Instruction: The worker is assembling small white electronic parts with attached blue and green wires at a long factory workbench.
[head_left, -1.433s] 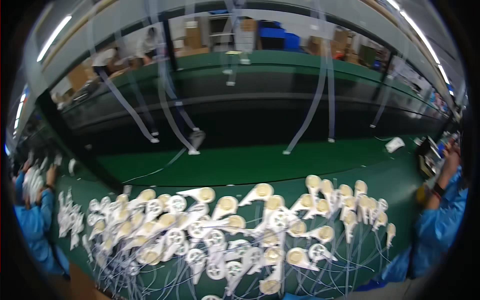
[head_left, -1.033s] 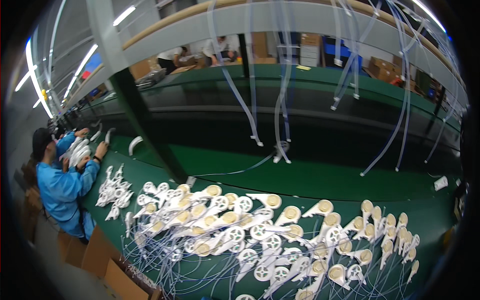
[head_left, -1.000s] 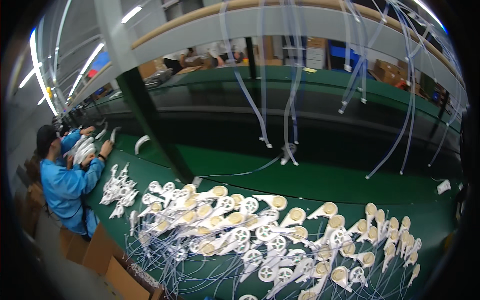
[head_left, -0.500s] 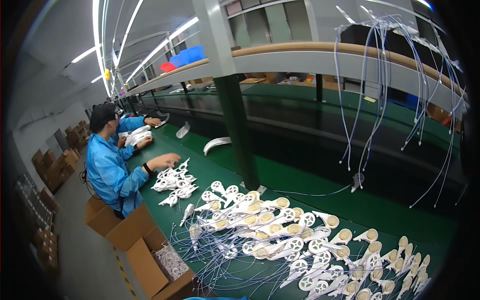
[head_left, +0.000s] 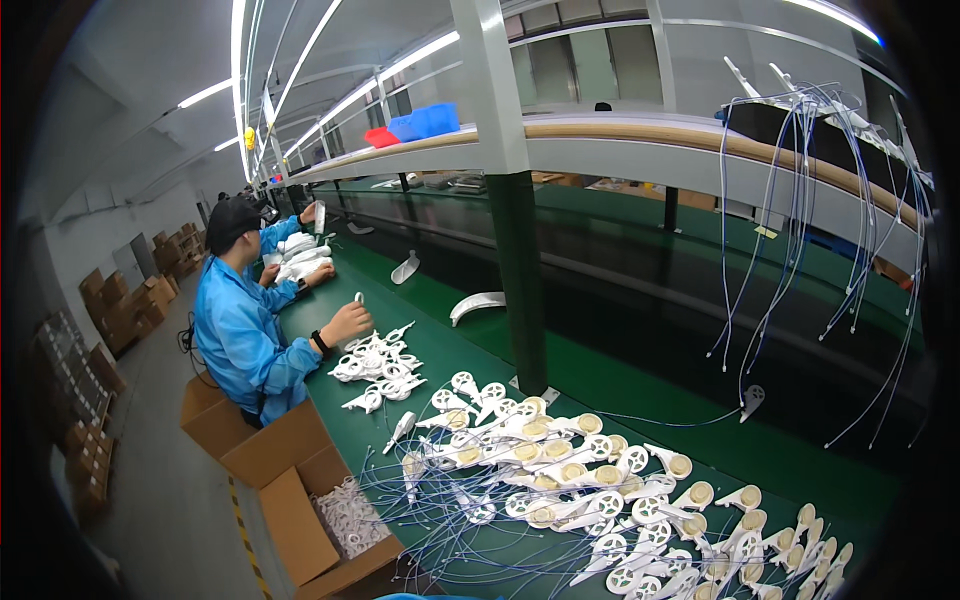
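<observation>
Neither of my hands shows; only a sliver of blue sleeve [head_left: 405, 597] is at the lower edge. Nearest to me, a broad spread of white plastic pieces [head_left: 603, 503] lies on the green tabletop [head_left: 455, 362]. Many have spoked wheel-like ends, others pale yellow round discs [head_left: 679, 466]. Thin blue and white cables [head_left: 430, 535] trail from them in a tangle at the left. Farther up the table is a smaller heap of white ring-shaped parts [head_left: 378, 365]. Beside it, a co-worker's hand [head_left: 347, 322] holds up a small white ring.
An open cardboard box [head_left: 292, 520] of white rings stands left of the table. A dark green post [head_left: 518, 290] rises from the table. Cables [head_left: 795, 190] hang from the shelf at right. Blue bins [head_left: 425, 121] sit on the shelf. Curved white parts [head_left: 478, 304] lie by the dark belt.
The view has swung left and up, so everything sits farther right. The co-worker's near hand has lifted a ring from above the heap. A farther hand has raised a long white part.
</observation>
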